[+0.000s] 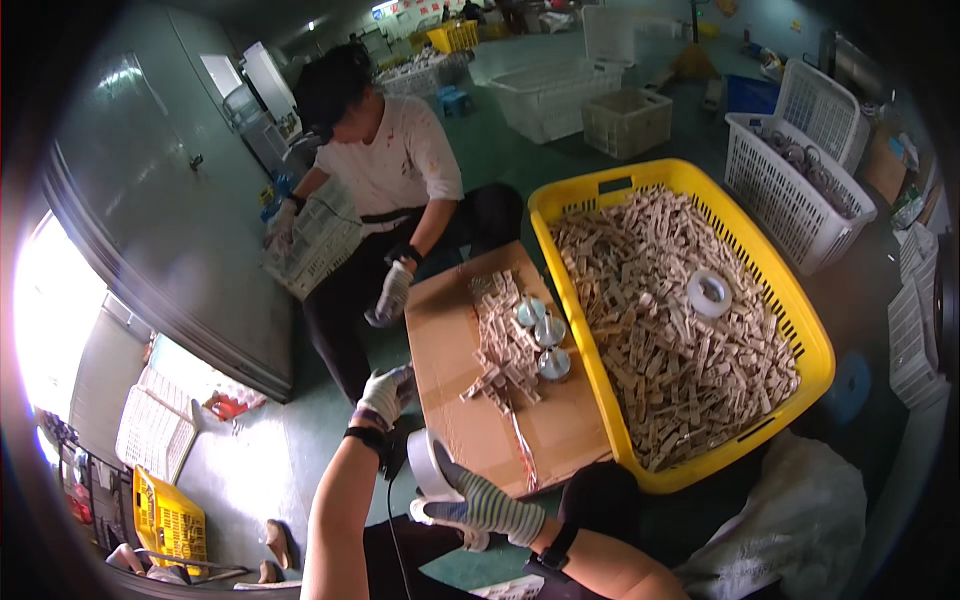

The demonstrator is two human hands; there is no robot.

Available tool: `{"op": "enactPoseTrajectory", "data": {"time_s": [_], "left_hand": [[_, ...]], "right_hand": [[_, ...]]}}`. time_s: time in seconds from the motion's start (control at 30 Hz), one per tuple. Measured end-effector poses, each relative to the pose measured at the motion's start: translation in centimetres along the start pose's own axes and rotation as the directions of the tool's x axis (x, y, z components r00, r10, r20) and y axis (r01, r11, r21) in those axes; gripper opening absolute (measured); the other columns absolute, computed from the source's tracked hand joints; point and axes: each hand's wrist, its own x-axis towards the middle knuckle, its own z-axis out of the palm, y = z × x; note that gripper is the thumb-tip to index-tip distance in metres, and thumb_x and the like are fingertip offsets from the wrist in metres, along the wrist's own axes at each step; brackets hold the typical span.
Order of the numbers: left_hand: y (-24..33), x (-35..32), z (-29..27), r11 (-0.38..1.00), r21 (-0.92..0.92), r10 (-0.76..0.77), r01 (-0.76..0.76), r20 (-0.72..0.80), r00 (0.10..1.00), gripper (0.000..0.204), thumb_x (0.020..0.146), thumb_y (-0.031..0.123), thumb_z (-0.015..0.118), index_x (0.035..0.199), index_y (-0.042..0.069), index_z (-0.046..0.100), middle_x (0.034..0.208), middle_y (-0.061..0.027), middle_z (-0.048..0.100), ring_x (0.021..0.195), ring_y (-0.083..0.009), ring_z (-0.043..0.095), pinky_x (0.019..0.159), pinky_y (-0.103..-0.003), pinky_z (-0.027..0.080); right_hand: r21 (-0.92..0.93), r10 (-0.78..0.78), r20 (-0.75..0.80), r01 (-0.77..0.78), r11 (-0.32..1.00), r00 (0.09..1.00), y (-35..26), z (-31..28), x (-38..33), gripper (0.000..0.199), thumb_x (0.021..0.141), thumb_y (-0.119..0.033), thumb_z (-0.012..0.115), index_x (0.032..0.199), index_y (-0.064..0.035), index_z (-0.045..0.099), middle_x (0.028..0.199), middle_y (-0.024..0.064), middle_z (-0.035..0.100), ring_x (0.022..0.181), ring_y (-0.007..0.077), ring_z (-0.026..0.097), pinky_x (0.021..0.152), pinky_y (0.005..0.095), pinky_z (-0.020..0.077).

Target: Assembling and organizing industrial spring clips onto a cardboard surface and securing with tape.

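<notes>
My right hand (478, 505), in a striped glove, grips a grey roll of tape (428, 462) low in the view, just in front of a brown cardboard sheet (470, 420). My left hand (386, 394), in a white glove, is curled at the cardboard's left edge; whether it holds anything is hidden. A heap of small wooden pieces (503, 345) lies on the cardboard, with three round metal-topped items (543, 335) beside it. To the right stands a yellow crate (812, 345) full of the same wooden pieces, with a white tape roll (710, 293) on top.
A co-worker (385, 160) in a white shirt and gloves sits opposite, one hand on a white basket (318, 238), the other near the cardboard's far corner. White crates (795, 195) stand at right and behind. A white sack (800, 520) lies at lower right.
</notes>
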Motion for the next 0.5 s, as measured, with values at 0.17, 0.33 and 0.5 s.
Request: {"op": "enactPoseTrajectory", "data": {"time_s": [0.17,0.33,0.5], "left_hand": [[0.1,-1.8,2.3,0.989,0.128,-0.044,0.076,-0.231,0.972,0.075,0.073,0.018,0.079,0.134,0.017,0.036,0.121,-0.007,0.054,0.114,-0.029,0.048,0.094,-0.051,0.038],[0.9,-2.4,2.3,0.987,0.112,-0.091,0.118,-0.221,0.971,0.112,0.069,0.018,0.082,0.15,0.019,0.005,0.138,-0.009,0.041,0.126,-0.0298,0.039,0.102,-0.053,0.03],[0.7,-1.2,1.0,0.988,0.096,-0.107,0.124,-0.166,0.98,0.098,0.071,0.019,0.081,0.145,0.017,0.017,0.137,-0.0076,0.042,0.126,-0.0297,0.039,0.102,-0.053,0.03]], "right_hand": [[0.018,0.045,0.025,-0.046,0.999,0.999,0.9,-0.1,-0.4,0.086,0.082,-0.025,0.073,0.147,-0.0059,0.022,0.125,0.0112,0.051,0.11,0.0202,0.049,0.094,0.0331,0.0432],[-0.049,0.019,0.064,-0.016,0.999,0.998,1.3,-0.4,0.0,0.091,0.082,-0.027,0.072,0.149,-0.0034,0.015,0.129,0.0127,0.049,0.116,0.0209,0.047,0.098,0.0321,0.0402],[-0.028,0.014,0.064,-0.012,1.0,0.998,1.4,-0.2,0.0,0.091,0.083,-0.029,0.071,0.149,-0.0042,0.014,0.128,0.0124,0.049,0.116,0.0203,0.047,0.098,0.0316,0.0399]]}}
